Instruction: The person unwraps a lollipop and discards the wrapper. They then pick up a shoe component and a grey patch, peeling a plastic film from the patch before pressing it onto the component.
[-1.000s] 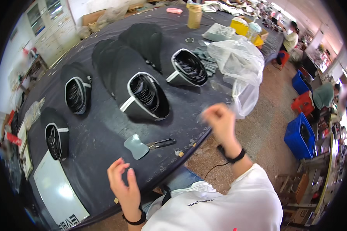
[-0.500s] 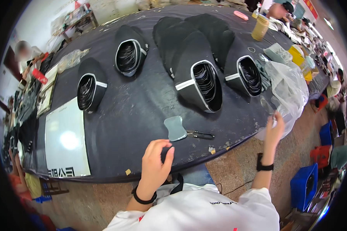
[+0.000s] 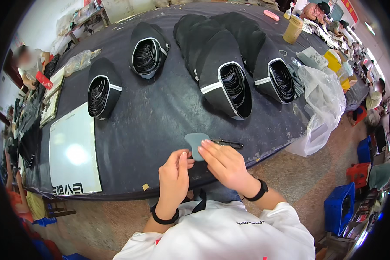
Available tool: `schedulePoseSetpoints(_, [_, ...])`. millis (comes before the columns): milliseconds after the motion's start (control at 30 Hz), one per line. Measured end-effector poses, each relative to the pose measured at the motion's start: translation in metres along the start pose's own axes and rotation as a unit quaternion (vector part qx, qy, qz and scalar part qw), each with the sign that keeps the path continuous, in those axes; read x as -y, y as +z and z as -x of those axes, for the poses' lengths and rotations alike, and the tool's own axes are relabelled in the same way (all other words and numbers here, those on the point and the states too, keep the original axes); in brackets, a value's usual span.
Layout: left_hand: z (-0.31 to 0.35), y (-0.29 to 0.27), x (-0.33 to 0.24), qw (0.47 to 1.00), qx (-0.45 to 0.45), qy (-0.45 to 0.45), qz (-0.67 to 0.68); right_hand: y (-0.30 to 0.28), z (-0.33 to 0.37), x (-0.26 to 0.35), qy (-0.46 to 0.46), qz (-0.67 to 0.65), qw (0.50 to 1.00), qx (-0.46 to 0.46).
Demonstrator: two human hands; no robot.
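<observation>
Overlapping grey pad (image 3: pixel 194 141), right hand (image 3: pixel 226 164) hides grip, left hand (image 3: pixel 174 171) curls loosely; board (image 3: pixel 71 134) lettered.

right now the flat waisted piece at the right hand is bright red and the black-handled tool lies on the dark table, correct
Not red: the head view shows the flat waisted piece at the right hand is grey-green. The black-handled tool lies on the dark table.

Right fingers (image 3: pixel 210 152) now on grey-green piece (image 3: pixel 195 140).
</observation>
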State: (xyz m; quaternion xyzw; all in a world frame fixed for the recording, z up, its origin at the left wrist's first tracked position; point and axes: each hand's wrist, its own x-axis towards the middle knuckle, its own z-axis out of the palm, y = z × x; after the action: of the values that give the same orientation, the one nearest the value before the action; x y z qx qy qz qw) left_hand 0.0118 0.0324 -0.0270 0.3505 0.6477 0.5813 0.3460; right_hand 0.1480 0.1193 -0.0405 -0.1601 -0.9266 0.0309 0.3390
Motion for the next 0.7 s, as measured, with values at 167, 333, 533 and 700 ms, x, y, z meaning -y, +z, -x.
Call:
schedulePoseSetpoints(167, [0.003, -0.006, -0.016, 0.981, 0.023, 0.001, 0.192, -0.022, -0.008, 0.033, 0.061, -0.143, 0.985, -0.071])
schedulePoseSetpoints(333, [0.01, 0.002, -0.034, 0.984, 0.012, 0.02, 0.177, -0.024, -0.024, 0.043, 0.157, -0.129, 0.97, -0.136])
schedulePoseSetpoints(533, [0.011, -0.005, -0.045, 0.99, 0.024, 0.059, 0.127, -0.026, -0.033, 0.047, 0.178, -0.153, 0.962, -0.142])
schedulePoseSetpoints(700, [0.008, -0.012, -0.046, 0.991, 0.045, 0.081, 0.1, -0.026, -0.035, 0.043, 0.149, -0.196, 0.958, -0.149])
